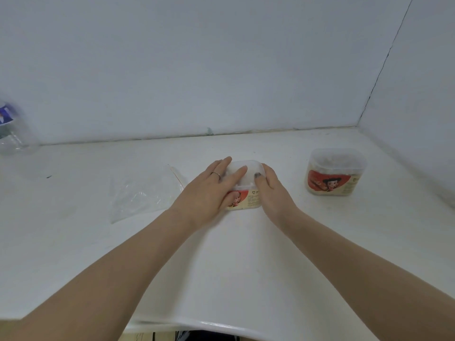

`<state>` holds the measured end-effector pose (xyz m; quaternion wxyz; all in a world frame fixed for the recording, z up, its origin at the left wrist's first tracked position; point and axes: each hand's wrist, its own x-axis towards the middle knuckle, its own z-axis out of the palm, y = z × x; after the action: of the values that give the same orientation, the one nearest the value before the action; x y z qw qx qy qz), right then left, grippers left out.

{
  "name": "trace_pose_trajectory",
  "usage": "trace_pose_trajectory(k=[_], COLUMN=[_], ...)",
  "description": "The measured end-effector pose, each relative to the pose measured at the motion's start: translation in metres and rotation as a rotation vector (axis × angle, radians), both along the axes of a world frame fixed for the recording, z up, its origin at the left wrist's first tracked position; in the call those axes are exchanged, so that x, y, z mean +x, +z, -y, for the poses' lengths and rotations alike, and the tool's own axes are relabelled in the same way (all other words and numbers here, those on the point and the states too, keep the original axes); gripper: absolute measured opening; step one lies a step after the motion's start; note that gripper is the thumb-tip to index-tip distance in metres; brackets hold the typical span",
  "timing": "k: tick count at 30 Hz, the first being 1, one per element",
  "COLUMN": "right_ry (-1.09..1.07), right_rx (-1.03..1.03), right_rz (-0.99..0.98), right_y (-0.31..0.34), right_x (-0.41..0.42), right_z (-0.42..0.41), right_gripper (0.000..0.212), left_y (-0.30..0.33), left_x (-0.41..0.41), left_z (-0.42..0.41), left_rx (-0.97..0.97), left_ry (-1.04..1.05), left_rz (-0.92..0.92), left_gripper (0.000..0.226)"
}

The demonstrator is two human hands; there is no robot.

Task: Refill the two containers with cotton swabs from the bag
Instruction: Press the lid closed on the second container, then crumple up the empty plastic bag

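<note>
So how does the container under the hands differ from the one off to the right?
The near container is covered by the left hand and right hand, pressing its lid; the far container stands alone, untouched. The near one sits beside the bag; the far one near the wall corner. Both share red labels and clear lids.

Bare arms; ring (216,174) on L hand (209,193); dark thumbnail (257,175)

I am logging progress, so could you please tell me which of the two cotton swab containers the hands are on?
The clear plastic container in the middle, under the left hand and right hand; the matching container at right stands untouched.
</note>
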<state>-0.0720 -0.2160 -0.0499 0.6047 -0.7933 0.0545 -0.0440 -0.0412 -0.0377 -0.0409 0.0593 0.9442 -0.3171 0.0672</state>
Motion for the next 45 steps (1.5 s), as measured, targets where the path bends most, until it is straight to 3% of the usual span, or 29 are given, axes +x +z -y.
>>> trace_pose_trajectory(k=[3, 7, 10, 14, 18, 25, 32, 38, 41, 45], right_ry=[-0.006, 0.016, -0.012, -0.017, -0.018, -0.02, -0.057, -0.131, -0.098, 0.103], right_rx=[0.036, -0.021, -0.158, -0.598, -1.01, -1.327, -1.343, -1.225, -1.016, -0.786], right_rz=[-0.01, 0.003, 0.039, 0.151, 0.305, 0.297, 0.313, 0.387, 0.476, 0.32], right_y=[-0.003, -0.004, 0.001, 0.01, 0.013, 0.026, 0.024, 0.031, 0.042, 0.048], right_x=[0.002, 0.004, 0.003, 0.013, 0.025, 0.044, 0.044, 0.04, 0.035, 0.028], right_z=[-0.002, 0.003, 0.007, 0.017, 0.037, 0.071, 0.085, 0.074, 0.046, -0.007], right_gripper=[0.041, 0.043, 0.048, 0.046, 0.038, 0.037, 0.035, 0.046, 0.048, 0.046], left_y=[0.001, 0.003, 0.006, 0.017, 0.022, 0.021, 0.021, 0.034, 0.043, 0.036], left_x=[-0.001, -0.005, -0.003, 0.009, 0.019, 0.035, 0.04, 0.037, 0.039, 0.038], left_z=[0.0, 0.004, 0.013, 0.03, 0.054, 0.091, 0.109, 0.083, 0.044, -0.029], left_rx=[-0.01, -0.186, -0.32, -0.369, -0.338, -0.347, -0.347, -0.317, -0.298, -0.218], left_ry=[0.005, 0.053, 0.15, 0.178, 0.18, 0.188, 0.162, 0.15, 0.267, 0.554], left_rz=[-0.014, -0.118, -0.209, -0.252, -0.249, -0.217, -0.217, -0.322, -0.284, -0.185], left_gripper=[0.077, 0.068, 0.088, 0.097, 0.092, 0.075, 0.074, 0.108, 0.094, 0.072])
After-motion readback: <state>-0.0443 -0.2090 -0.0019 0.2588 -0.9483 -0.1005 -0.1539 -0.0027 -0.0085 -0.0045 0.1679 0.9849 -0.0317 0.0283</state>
